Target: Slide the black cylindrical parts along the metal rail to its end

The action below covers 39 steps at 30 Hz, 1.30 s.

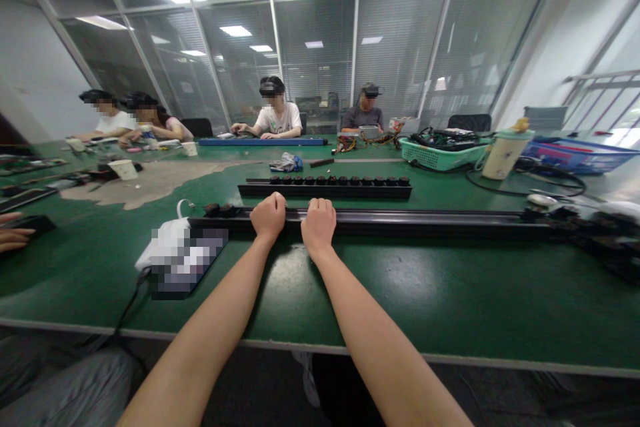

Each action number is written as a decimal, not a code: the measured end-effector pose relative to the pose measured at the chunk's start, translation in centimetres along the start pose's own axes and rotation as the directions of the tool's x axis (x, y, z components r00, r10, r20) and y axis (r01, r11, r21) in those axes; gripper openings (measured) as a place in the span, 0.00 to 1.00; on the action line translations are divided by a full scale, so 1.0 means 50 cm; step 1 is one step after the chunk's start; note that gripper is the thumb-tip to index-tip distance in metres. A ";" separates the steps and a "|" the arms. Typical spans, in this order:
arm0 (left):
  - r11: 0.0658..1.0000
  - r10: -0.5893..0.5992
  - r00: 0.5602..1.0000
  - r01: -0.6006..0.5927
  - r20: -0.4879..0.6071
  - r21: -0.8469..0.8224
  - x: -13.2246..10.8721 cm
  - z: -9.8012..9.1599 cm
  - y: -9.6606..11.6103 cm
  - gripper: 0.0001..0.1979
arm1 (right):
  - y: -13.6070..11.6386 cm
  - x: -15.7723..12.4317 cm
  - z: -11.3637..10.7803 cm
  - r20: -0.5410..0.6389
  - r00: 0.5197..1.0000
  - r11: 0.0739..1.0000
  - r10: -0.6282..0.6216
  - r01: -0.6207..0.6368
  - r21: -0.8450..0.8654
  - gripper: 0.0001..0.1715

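A long black channel-shaped rail (425, 221) lies across the green table in front of me. My left hand (269, 216) is closed in a fist over its left part. Close beside it, a small gap apart, my right hand (320, 220) is closed over the same rail. Both sets of fingertips are turned away, so what they grip is hidden. Small dark round parts (220, 209) sit at the rail's left end. Behind my hands lies a shorter black rail (325, 191) with a row of several black round pieces along it.
A phone (193, 267) and a white pouch-like item (163, 245) lie left of my arms. Dark parts and cables (607, 233) crowd the right end. Farther back stand a green basket (440, 155), a cream bottle (504, 155) and a blue crate (583, 155). Several people sit across the table.
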<state>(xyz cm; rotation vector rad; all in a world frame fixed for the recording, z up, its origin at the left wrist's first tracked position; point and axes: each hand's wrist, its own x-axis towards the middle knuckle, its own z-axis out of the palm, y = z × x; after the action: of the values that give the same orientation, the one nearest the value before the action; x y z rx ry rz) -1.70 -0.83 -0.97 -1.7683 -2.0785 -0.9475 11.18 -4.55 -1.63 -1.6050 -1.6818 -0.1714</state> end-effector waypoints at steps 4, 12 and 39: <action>1.000 0.009 1.000 -0.009 -0.011 -0.005 0.001 0.002 -0.001 0.23 | 0.001 0.000 -0.002 0.008 1.000 1.000 0.002 -0.002 -0.008 0.14; 1.000 -0.002 1.000 0.002 -0.012 0.003 0.001 0.003 0.000 0.24 | 0.002 0.001 -0.008 0.021 1.000 1.000 0.010 -0.009 -0.025 0.13; 1.000 -0.009 1.000 0.009 0.002 0.000 -0.001 -0.005 0.006 0.23 | 0.008 0.003 -0.017 0.021 0.998 0.996 0.062 -0.060 -0.068 0.15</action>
<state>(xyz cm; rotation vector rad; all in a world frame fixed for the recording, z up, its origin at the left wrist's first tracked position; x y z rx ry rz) -1.43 -1.02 -0.73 -1.7617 -2.0896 -0.9486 11.92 -4.86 -1.14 -1.7117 -1.6578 -0.1812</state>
